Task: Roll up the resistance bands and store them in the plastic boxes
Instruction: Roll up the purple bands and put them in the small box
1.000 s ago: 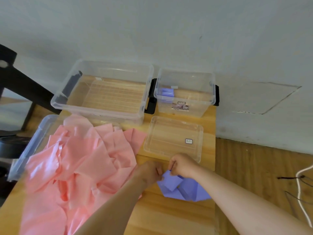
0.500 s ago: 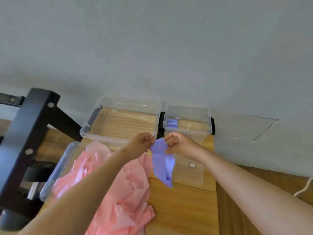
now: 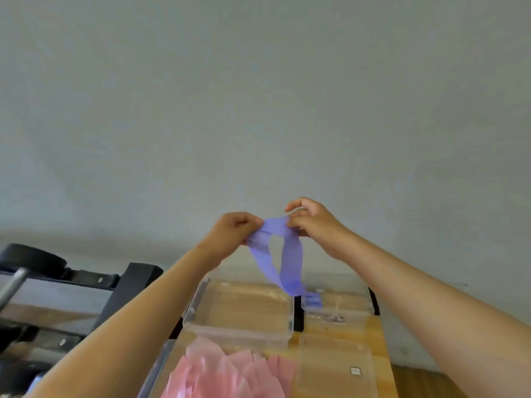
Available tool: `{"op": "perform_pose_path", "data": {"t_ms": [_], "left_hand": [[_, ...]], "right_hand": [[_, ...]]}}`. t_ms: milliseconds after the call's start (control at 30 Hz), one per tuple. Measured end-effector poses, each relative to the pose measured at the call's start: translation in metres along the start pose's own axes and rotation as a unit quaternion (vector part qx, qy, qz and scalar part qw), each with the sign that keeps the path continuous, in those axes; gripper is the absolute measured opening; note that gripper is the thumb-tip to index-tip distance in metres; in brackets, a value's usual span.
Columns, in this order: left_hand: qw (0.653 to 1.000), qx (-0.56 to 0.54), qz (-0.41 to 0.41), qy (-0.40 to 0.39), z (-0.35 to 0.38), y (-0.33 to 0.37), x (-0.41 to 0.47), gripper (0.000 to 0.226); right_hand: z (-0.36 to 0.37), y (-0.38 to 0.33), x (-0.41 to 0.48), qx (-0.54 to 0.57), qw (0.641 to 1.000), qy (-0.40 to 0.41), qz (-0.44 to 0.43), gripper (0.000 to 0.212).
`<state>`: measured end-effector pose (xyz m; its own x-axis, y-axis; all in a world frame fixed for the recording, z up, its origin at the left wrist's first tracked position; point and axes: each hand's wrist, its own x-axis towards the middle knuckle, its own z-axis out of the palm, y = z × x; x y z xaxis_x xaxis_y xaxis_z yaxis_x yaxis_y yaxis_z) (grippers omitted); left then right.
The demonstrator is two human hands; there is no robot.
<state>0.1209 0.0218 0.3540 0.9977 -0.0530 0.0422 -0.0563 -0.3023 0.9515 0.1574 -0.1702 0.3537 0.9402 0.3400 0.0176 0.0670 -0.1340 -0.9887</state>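
Observation:
A purple resistance band (image 3: 290,259) hangs as a loop in the air in front of the wall, its top edge pinched between my left hand (image 3: 235,229) and my right hand (image 3: 309,218). Its lower end dangles above two clear plastic boxes on the wooden table: a large one (image 3: 198,311) on the left and a smaller one (image 3: 356,310) on the right. Inside the smaller box lies a rolled purple band (image 3: 312,300). A heap of pink bands (image 3: 230,374) covers the near left of the table.
A clear lid (image 3: 336,366) lies flat in front of the smaller box. A black and grey metal rack (image 3: 71,294) stands to the left of the table. A grey wall fills the upper view.
Both hands have lifted the purple band from the table high into the air, and it has opened into a hanging loop. The camera has tilted upward toward the wall.

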Motion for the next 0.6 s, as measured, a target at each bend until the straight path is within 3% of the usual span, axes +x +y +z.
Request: {"op": "perform_pose_path", "data": {"t_ms": [100,233,400,600], "left_hand": [[1.000,-0.013,0.018,-0.013,-0.011,0.039,-0.005,0.019],[0.998,-0.029,0.024,-0.047,-0.017,0.078,-0.013,0.029],[0.997,-0.001,0.024,-0.070,-0.019,0.104,-0.017,0.043],[0.995,0.014,0.019,-0.101,-0.019,0.121,-0.018,0.038]], "right_hand": [[-0.001,-0.040,-0.002,-0.008,0.999,-0.017,-0.032,0.020],[-0.005,-0.076,-0.010,-0.132,0.988,-0.044,-0.066,0.036],[-0.018,-0.098,-0.015,-0.150,0.984,-0.064,-0.073,0.006],[-0.031,-0.111,-0.015,-0.183,0.980,-0.047,-0.069,0.017]]}}
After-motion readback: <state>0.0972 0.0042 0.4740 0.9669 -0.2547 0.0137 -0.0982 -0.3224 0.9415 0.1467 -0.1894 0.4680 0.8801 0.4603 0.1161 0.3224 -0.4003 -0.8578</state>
